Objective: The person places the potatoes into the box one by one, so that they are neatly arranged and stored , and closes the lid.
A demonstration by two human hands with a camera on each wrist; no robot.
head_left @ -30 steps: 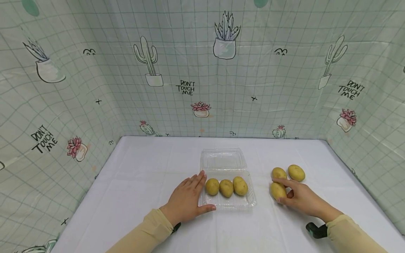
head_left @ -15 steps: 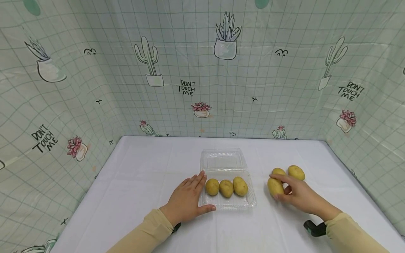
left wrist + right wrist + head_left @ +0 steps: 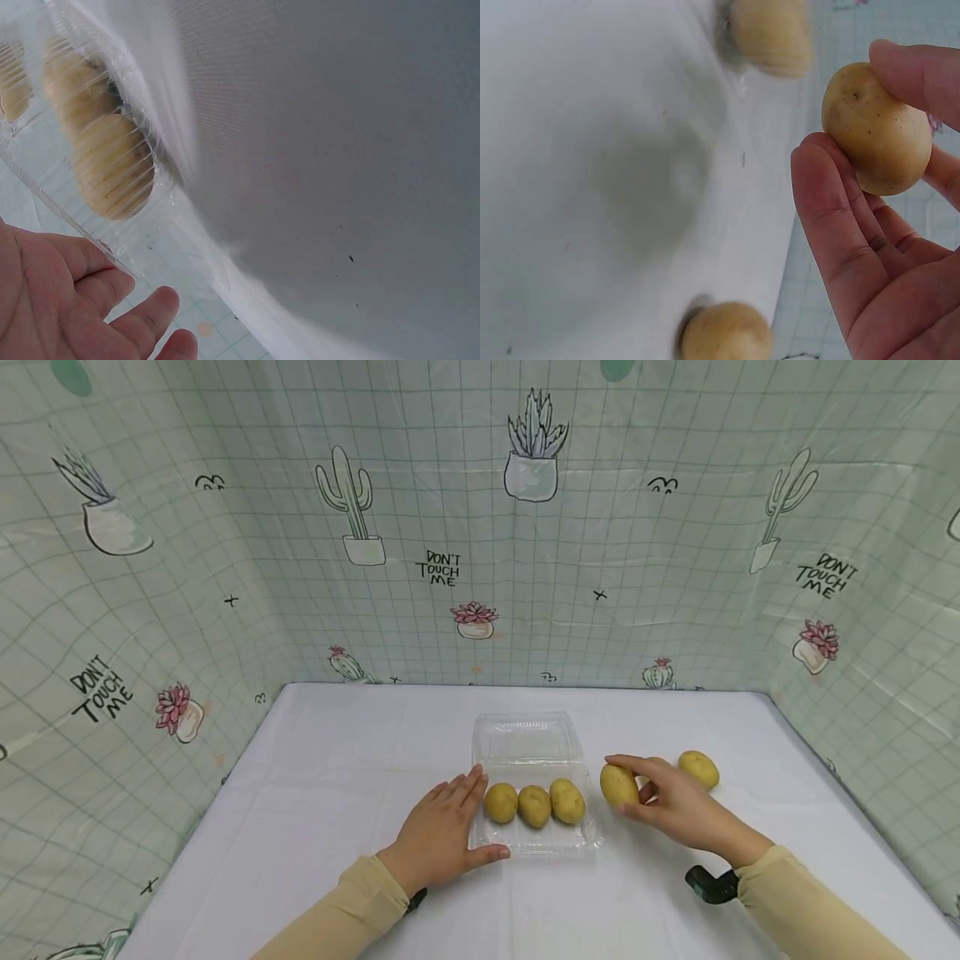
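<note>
A clear plastic clamshell box (image 3: pixel 540 842) lies with its lid (image 3: pixel 527 737) folded back, and three potatoes sit in a row in its base: a left one (image 3: pixel 501 802), a middle one (image 3: pixel 535 807) and a right one (image 3: pixel 567 801). My left hand (image 3: pixel 435 835) rests against the box's left side, fingers straight and thumb along the front edge. Just right of the box, my right hand (image 3: pixel 678 802) pinches another potato (image 3: pixel 618 786) between thumb and fingers. The right wrist view shows that held potato (image 3: pixel 877 131) above the table.
Behind my right hand, one potato (image 3: pixel 699 770) lies on the white table (image 3: pixel 360 735), and another (image 3: pixel 657 763) is mostly hidden by the fingers. A patterned cloth (image 3: pixel 600 527) hangs around the back and sides.
My right hand has lifted the potato and carried it left, close to the box's right edge. The left hand and the three potatoes in the box keep their places.
</note>
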